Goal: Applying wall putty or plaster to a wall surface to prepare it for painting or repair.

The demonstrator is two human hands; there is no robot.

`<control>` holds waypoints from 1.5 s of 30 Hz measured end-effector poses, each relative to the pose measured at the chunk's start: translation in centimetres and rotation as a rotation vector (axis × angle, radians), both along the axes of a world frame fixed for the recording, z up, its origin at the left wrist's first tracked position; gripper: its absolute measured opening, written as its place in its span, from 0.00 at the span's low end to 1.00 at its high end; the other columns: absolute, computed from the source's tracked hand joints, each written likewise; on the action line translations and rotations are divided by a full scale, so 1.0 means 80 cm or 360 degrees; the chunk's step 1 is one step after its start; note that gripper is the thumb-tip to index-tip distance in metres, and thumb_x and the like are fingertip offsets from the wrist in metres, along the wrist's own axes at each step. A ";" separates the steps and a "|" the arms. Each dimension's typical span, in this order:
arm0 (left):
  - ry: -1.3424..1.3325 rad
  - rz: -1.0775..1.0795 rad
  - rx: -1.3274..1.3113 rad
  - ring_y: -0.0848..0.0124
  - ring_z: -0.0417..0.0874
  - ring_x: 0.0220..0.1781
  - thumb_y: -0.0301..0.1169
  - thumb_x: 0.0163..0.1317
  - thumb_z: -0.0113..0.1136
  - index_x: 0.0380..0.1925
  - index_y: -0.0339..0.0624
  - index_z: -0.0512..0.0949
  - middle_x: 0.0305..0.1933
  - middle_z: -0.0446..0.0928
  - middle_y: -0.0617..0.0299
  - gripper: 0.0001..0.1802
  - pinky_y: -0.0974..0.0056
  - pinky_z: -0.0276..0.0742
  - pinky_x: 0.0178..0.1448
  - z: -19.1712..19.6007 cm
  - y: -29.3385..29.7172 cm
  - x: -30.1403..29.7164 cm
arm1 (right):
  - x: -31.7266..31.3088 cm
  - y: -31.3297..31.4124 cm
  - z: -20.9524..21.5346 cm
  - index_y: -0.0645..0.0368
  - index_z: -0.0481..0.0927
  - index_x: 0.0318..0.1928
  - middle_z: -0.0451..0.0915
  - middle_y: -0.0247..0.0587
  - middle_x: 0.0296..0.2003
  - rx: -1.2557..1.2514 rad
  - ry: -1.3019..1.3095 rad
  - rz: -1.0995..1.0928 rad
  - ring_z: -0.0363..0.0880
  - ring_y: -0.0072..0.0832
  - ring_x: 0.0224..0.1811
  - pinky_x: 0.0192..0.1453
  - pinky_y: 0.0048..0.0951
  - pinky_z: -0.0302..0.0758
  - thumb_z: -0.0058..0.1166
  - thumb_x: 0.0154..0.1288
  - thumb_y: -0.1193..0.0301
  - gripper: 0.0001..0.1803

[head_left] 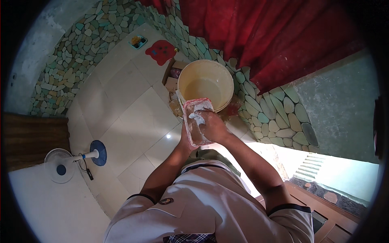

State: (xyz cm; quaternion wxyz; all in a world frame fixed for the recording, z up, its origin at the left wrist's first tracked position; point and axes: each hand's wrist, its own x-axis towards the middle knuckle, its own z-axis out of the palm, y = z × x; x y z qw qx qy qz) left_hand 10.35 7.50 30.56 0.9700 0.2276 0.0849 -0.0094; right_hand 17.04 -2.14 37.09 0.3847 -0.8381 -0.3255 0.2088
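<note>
A shallow rectangular tub (192,131) with a red rim, smeared with white residue, is tilted in front of my body. My left hand (186,139) grips it along the left side, its fingers mostly hidden behind the wall. Inside the tub, my right hand (213,126) is closed around a white wad (197,117); whether this is cloth or paste I cannot tell. Just beyond stands a large cream bucket (227,86), with cloudy pale liquid in the bottom. A pale flat strip (180,98) leans at the bucket's near left rim, next to the tub.
Cardboard boxes (172,84) sit against the bucket's left side. Farther off lie a red mat (161,52) and a small turquoise tray (137,42) with things on it. A standing fan (60,167) is at the left. A red curtain (267,40) hangs over the stone-clad wall (279,107).
</note>
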 end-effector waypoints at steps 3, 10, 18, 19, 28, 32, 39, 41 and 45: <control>0.0025 -0.0033 -0.0027 0.62 0.74 0.59 0.57 0.69 0.36 0.60 0.48 0.66 0.59 0.71 0.58 0.31 0.51 0.70 0.63 0.001 -0.001 0.000 | 0.002 -0.002 0.010 0.63 0.77 0.48 0.78 0.57 0.44 -0.0019 -0.0126 0.0013 0.76 0.52 0.48 0.55 0.44 0.72 0.54 0.49 0.76 0.21; -0.0155 0.0144 0.0313 0.63 0.72 0.61 0.57 0.69 0.36 0.62 0.47 0.64 0.61 0.70 0.59 0.32 0.53 0.67 0.66 0.012 -0.013 -0.001 | 0.007 -0.008 0.001 0.64 0.78 0.45 0.80 0.57 0.38 -0.0164 -0.0085 0.0017 0.78 0.52 0.43 0.51 0.43 0.74 0.55 0.50 0.76 0.19; -0.0328 0.0245 0.0573 0.64 0.71 0.62 0.56 0.69 0.36 0.63 0.47 0.63 0.62 0.69 0.59 0.32 0.55 0.66 0.66 0.010 -0.011 -0.004 | 0.003 -0.006 0.024 0.65 0.80 0.35 0.80 0.59 0.34 -0.0182 -0.0039 -0.0005 0.79 0.52 0.37 0.45 0.44 0.77 0.56 0.52 0.71 0.11; -0.0224 0.0235 0.0486 0.64 0.71 0.62 0.55 0.69 0.37 0.63 0.47 0.64 0.62 0.70 0.60 0.31 0.55 0.66 0.67 0.007 -0.012 -0.004 | 0.005 -0.007 0.020 0.66 0.79 0.35 0.80 0.59 0.33 -0.0150 -0.0056 -0.0018 0.79 0.52 0.37 0.44 0.44 0.77 0.56 0.51 0.71 0.12; -0.0385 0.0074 0.0140 0.66 0.67 0.65 0.37 0.51 0.71 0.67 0.49 0.54 0.66 0.63 0.60 0.47 0.54 0.63 0.69 -0.023 -0.011 -0.009 | -0.001 -0.011 0.015 0.67 0.76 0.48 0.77 0.60 0.43 -0.0115 -0.0132 0.0081 0.76 0.53 0.46 0.53 0.44 0.73 0.56 0.49 0.76 0.21; 0.0124 0.0003 -0.0471 0.65 0.69 0.64 0.45 0.66 0.53 0.66 0.48 0.59 0.65 0.66 0.59 0.31 0.54 0.64 0.69 -0.031 -0.010 -0.005 | -0.001 -0.011 0.021 0.67 0.75 0.49 0.77 0.60 0.46 -0.0079 -0.0104 0.0073 0.75 0.53 0.48 0.54 0.45 0.72 0.56 0.49 0.77 0.23; 0.0145 0.0143 -0.0132 0.63 0.74 0.59 0.52 0.70 0.38 0.61 0.43 0.66 0.59 0.72 0.58 0.29 0.56 0.70 0.64 -0.030 -0.011 0.000 | 0.009 -0.028 0.018 0.66 0.75 0.50 0.79 0.55 0.43 0.0307 0.0322 -0.0045 0.79 0.44 0.46 0.53 0.38 0.74 0.55 0.50 0.79 0.22; 0.0206 0.0183 -0.0107 0.63 0.75 0.58 0.54 0.68 0.40 0.61 0.43 0.65 0.58 0.72 0.57 0.31 0.55 0.72 0.61 -0.044 -0.009 -0.004 | 0.013 -0.034 0.017 0.65 0.76 0.49 0.80 0.51 0.42 0.0388 0.0581 -0.0091 0.80 0.41 0.45 0.52 0.35 0.74 0.54 0.50 0.80 0.21; 0.0216 0.0068 -0.0439 0.61 0.75 0.59 0.57 0.55 0.60 0.64 0.44 0.62 0.61 0.70 0.55 0.43 0.50 0.75 0.59 -0.141 0.017 -0.044 | 0.026 -0.057 -0.002 0.65 0.74 0.52 0.80 0.44 0.43 0.0643 0.0854 -0.0288 0.79 0.30 0.43 0.47 0.31 0.76 0.47 0.57 0.82 0.20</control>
